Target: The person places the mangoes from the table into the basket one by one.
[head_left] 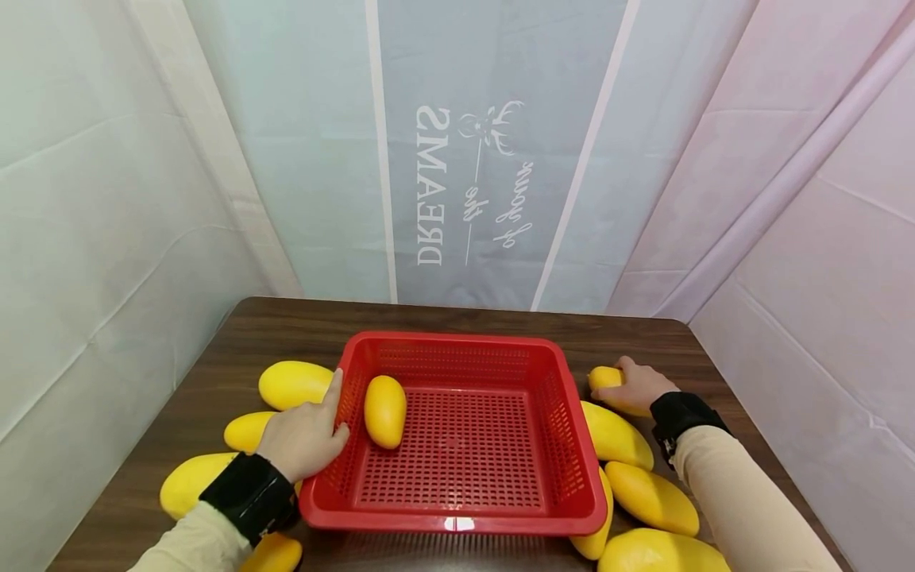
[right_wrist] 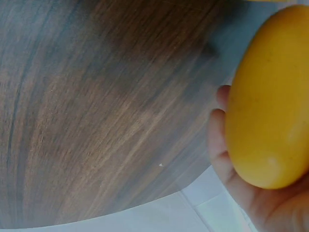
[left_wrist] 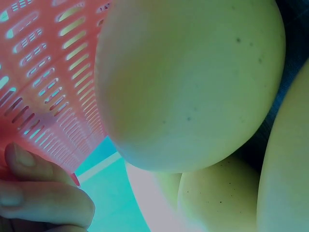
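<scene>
A red plastic basket point(head_left: 453, 524) with slotted walls stands mid-table, one yellow mango point(head_left: 385, 411) lying at its left side. My left hand point(head_left: 303, 437) holds the basket's left rim, index finger pointing forward along it and thumb over the edge. The left wrist view shows curled fingers point(left_wrist: 48, 200) by the basket wall and mangoes close in front. On the right, beyond the basket's side, my right hand point(head_left: 638, 387) grips another mango point(right_wrist: 270, 101), its fingers round the fruit in the right wrist view.
Several mangoes lie left of the basket, one mango point(head_left: 295, 384) nearest its far corner. More lie along its right side, including a mango point(head_left: 652, 498) near my right forearm. The brown wooden table point(head_left: 307, 315) ends at a grey curtain point(head_left: 500, 278) behind.
</scene>
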Tool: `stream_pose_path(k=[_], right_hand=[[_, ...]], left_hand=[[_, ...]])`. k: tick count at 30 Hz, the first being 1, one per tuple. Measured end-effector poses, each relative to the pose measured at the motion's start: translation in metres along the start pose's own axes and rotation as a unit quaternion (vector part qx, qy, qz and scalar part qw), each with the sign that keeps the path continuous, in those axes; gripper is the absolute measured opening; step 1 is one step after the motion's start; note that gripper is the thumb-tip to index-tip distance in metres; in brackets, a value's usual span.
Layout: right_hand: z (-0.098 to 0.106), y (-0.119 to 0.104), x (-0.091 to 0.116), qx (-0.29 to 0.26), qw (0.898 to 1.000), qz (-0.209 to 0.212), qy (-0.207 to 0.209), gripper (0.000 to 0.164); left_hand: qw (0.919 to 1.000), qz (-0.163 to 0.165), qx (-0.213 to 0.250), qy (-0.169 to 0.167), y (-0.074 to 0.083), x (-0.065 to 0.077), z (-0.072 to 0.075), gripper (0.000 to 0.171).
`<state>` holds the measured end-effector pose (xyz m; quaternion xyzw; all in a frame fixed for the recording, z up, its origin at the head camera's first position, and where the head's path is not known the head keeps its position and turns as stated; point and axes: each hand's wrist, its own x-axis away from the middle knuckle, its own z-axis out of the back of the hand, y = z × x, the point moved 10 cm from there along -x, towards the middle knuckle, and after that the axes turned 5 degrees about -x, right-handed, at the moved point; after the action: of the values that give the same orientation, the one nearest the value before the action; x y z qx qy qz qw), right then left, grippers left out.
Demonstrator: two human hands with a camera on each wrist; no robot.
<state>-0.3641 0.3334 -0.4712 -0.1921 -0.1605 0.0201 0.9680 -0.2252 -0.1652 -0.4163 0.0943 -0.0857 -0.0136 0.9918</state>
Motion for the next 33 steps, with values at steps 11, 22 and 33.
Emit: stream_pose_path(k=[11, 22, 33], right_hand=[[0.025, -0.020, 0.007, 0.041, 0.997, 0.013, 0.058, 0.087], [0.038, -0.027, 0.012, 0.024, 0.995, 0.006, 0.096, 0.086], [0.043, -0.038, 0.019, 0.018, 0.994, 0.008, 0.104, 0.085]], left_hand=[[1.0000, -0.002, 0.000, 0.002, 0.002, -0.002, 0.002, 0.086], [1.0000, 0.001, 0.002, -0.001, 0.003, -0.002, 0.002, 0.086], [1.0000, 0.003, 0.004, -0.001, 0.001, 0.000, -0.001, 0.086]])
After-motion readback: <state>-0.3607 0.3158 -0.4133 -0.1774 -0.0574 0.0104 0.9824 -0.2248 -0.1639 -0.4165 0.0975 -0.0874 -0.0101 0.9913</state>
